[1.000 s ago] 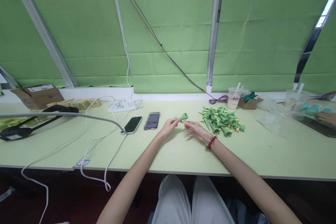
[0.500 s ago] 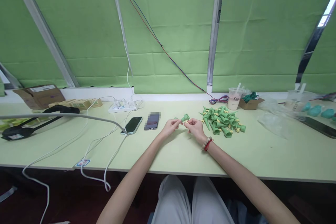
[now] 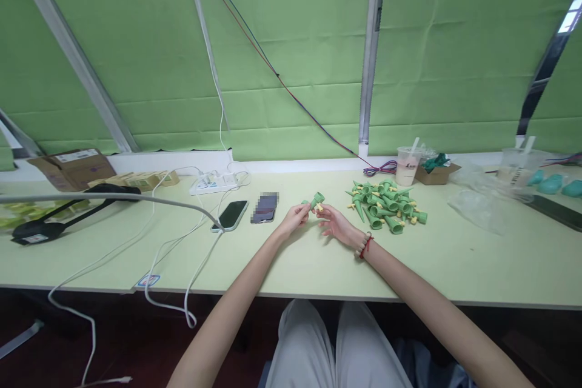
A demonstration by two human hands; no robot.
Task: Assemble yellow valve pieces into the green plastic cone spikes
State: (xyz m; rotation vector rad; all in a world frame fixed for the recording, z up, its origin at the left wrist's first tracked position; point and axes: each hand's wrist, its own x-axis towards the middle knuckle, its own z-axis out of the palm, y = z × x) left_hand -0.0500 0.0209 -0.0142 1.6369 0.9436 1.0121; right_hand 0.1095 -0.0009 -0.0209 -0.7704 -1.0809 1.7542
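Observation:
My left hand (image 3: 294, 219) pinches a small green plastic cone (image 3: 316, 200) just above the pale green table (image 3: 291, 267), its wide end pointing up and right. My right hand (image 3: 335, 225) lies beside it, palm up, with its fingertips touching a small yellow piece at the cone's side. A bead and red cord bracelet sits on my right wrist. To the right of my hands lies a pile of several more green cones with yellow knobs (image 3: 385, 206).
Two phones (image 3: 231, 215) (image 3: 264, 208) lie left of my hands, with white cables and a power strip (image 3: 213, 183). A black tool (image 3: 68, 212) and cardboard boxes (image 3: 73, 167) stand at far left. A drink cup (image 3: 406, 165), small box (image 3: 436, 172) and plastic bags (image 3: 482, 206) sit right.
My right hand closed in on the cone half a second ago and has now turned palm up, drawing slightly back. The cone stays in my left hand. The camera tilted a little.

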